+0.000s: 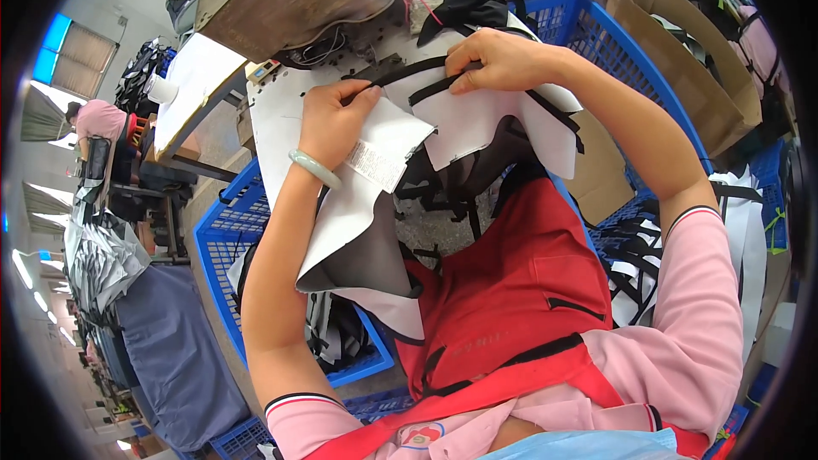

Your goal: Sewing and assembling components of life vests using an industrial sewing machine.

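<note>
A white fabric piece (477, 123) with black edge binding (412, 73) lies across the machine table, and its dark grey underside shows where it folds down toward my lap. My left hand (334, 122), with a pale bangle (314, 168) at the wrist, is closed in a pinch on the fabric's bound edge. Closed on the same black-trimmed edge farther right is my right hand (497, 62), thumb and fingers pressed together. A printed white label (375, 168) sits on the fabric beside my left hand. Just beyond the hands stands the sewing machine (290, 0), a worn brown-grey body; its needle area is hard to make out.
Blue plastic crates stand on both sides, the left crate (223, 234) with fabric scraps, the right crate (588, 25) near a cardboard box (682, 43). Dark cloth (469, 0) and pink thread lie at the table's back. Another person in pink (100, 122) sits far left.
</note>
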The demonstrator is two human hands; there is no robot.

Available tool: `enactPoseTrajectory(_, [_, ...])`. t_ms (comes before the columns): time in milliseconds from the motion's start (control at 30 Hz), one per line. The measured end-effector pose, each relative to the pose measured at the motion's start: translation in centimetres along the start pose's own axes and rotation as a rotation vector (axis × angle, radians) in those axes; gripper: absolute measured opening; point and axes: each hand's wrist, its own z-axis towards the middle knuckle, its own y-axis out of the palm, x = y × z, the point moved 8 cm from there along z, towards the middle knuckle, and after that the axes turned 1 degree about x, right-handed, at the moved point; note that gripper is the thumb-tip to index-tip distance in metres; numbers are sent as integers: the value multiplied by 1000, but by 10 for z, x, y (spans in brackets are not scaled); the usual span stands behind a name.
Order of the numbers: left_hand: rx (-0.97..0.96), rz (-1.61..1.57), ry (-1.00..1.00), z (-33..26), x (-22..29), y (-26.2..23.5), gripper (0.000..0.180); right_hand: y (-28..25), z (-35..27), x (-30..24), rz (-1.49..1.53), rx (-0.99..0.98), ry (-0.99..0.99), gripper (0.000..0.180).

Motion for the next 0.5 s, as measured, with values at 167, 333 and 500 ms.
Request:
enactPoseTrajectory(167, [27, -21, -82, 11, -21, 8, 28, 5, 5, 19, -32, -27, 102, 28])
enactPoseTrajectory(333, [28, 13, -31, 19, -25, 5, 28, 6, 11, 23, -21, -15, 91, 28])
enactPoseTrajectory(500, [50, 89, -5, 25, -28, 3, 28, 5, 17, 28, -4, -19, 99, 29])
